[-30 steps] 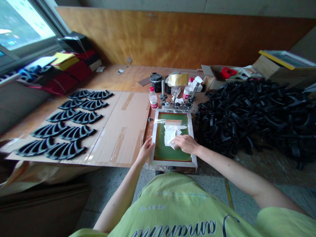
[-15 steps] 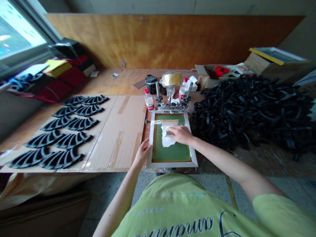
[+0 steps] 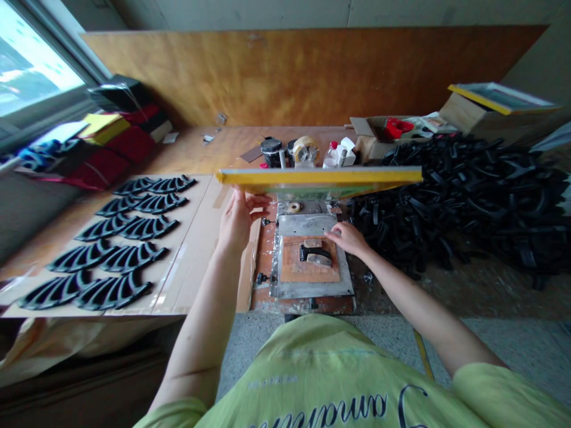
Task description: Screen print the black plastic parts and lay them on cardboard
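My left hand (image 3: 238,223) is raised, its fingers under the front edge of a hinged silk-screen frame (image 3: 319,178), which stands tilted up and shows as a thin yellow edge. Below it lies a metal printing bed (image 3: 307,224) with a brown card pad (image 3: 289,264) on it. A black plastic piece (image 3: 315,254) rests on the pad, partly on a small tan block. My right hand (image 3: 350,239) is open, its fingertips on the pad's far edge just beyond that piece. The screen's mesh is hidden from this angle.
Rows of black fan-shaped pieces lie on a cardboard sheet (image 3: 196,238) to my left. A large heap of black pieces (image 3: 464,202) fills the right. A plastic bottle (image 3: 331,156), a tape roll (image 3: 306,150) and a black ink tin (image 3: 272,151) stand on the wooden bench behind.
The screen frame has swung up from flat, uncovering the printing bed and black piece. My left hand rose with its front edge. My right hand left the mesh and white cloth, which no longer show.
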A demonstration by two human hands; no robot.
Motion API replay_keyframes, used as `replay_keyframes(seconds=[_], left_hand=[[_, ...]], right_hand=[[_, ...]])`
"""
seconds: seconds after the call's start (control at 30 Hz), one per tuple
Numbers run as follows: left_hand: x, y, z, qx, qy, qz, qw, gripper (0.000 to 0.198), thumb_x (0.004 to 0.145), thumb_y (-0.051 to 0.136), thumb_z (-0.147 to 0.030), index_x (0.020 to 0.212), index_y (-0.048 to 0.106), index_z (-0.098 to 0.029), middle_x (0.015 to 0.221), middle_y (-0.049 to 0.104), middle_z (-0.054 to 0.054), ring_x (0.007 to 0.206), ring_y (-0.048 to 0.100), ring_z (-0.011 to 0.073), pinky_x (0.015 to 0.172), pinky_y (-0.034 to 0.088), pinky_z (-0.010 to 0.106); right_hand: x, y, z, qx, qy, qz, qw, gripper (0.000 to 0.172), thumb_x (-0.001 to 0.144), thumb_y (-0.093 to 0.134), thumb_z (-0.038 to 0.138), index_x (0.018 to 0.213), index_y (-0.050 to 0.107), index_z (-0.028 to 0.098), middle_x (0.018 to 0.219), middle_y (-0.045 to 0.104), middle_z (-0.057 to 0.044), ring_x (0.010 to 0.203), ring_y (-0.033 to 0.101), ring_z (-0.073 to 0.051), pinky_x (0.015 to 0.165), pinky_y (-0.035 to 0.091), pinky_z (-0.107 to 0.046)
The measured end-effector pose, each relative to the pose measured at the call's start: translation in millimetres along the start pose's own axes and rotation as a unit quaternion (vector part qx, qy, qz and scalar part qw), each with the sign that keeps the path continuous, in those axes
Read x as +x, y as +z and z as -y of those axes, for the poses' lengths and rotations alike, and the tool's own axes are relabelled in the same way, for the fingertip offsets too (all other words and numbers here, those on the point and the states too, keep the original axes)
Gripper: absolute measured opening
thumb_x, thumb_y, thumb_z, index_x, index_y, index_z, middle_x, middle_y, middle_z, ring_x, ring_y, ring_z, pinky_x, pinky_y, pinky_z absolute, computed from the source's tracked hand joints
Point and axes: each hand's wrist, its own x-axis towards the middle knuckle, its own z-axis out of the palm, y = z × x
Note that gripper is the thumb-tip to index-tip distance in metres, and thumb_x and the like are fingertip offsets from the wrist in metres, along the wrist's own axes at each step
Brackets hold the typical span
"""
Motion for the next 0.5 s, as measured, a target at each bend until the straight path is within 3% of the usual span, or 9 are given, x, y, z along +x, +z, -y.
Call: replay_keyframes(seconds=[0.1,0.17,0.23,0.27,0.33,0.43,0.5], left_hand=[[3.9,4.7,3.9,-0.021,0.005,-0.037,0.999,0.061,0.087,0.044,-0.072,0.104,0.062,-0.017,0.082,0.071,0.007,0.077,0.068,0.015,0.067,0.053,0.025],[-18.4,6.6,24.7,-0.026,-0.04,-0.052,0.998,0.059,0.085,0.049,-0.072,0.106,0.061,-0.018,0.082,0.071,0.006,0.072,0.067,0.0147,0.064,0.053,0.025],[-56.4,11.6,55.4,-0.005,-0.169,0.001,0.986,0.059,0.08,0.058,-0.071,0.101,0.062,-0.016,0.079,0.071,0.008,0.065,0.066,0.0165,0.058,0.051,0.026],[-77.6,15.2,72.1,0.017,-0.264,0.065,0.962,0.06,0.078,0.062,-0.07,0.1,0.064,-0.015,0.082,0.072,0.011,0.068,0.067,0.0194,0.057,0.052,0.029],[-115.4,21.3,103.0,-0.011,-0.363,0.104,0.926,0.056,0.08,0.061,-0.067,0.104,0.064,-0.016,0.092,0.073,0.013,0.081,0.07,0.0239,0.063,0.054,0.032],[-138.6,11.3,135.5,-0.072,-0.39,0.036,0.917,0.045,0.083,0.06,-0.061,0.091,0.062,-0.017,0.084,0.071,0.009,0.075,0.068,0.0204,0.06,0.051,0.028],[-128.8,-17.4,147.3,-0.012,-0.368,-0.042,0.929,0.041,0.08,0.062,-0.057,0.087,0.059,-0.017,0.071,0.066,0.004,0.058,0.061,0.0152,0.048,0.041,0.022]], right_hand=[[-26.2,36.3,25.2,-0.077,-0.056,0.074,0.993,0.028,0.089,0.066,0.044,0.091,0.066,0.016,0.104,0.067,-0.012,0.106,0.059,-0.024,0.086,0.044,-0.031],[-35.7,44.2,43.2,-0.091,-0.032,0.091,0.991,0.023,0.094,0.06,0.036,0.098,0.064,0.014,0.105,0.067,-0.015,0.105,0.059,-0.025,0.085,0.044,-0.031],[-45.0,45.9,61.4,-0.062,0.008,0.076,0.995,0.022,0.098,0.053,0.033,0.103,0.061,0.013,0.1,0.068,-0.014,0.098,0.061,-0.023,0.082,0.044,-0.031],[-50.9,46.7,70.7,-0.043,0.012,0.055,0.997,0.022,0.099,0.051,0.033,0.105,0.06,0.013,0.099,0.068,-0.014,0.096,0.062,-0.023,0.081,0.044,-0.032],[-64.3,50.0,87.8,-0.009,-0.043,0.017,0.999,0.02,0.099,0.051,0.032,0.102,0.06,0.014,0.099,0.067,-0.012,0.097,0.06,-0.023,0.083,0.045,-0.032],[-73.4,51.8,93.1,0.02,-0.207,0.033,0.977,0.018,0.099,0.052,0.032,0.094,0.062,0.017,0.097,0.067,-0.008,0.099,0.059,-0.02,0.087,0.045,-0.03],[-62.2,42.4,71.7,0.009,-0.206,0.039,0.978,0.021,0.1,0.049,0.032,0.092,0.063,0.019,0.097,0.066,-0.006,0.097,0.06,-0.018,0.087,0.045,-0.028]])
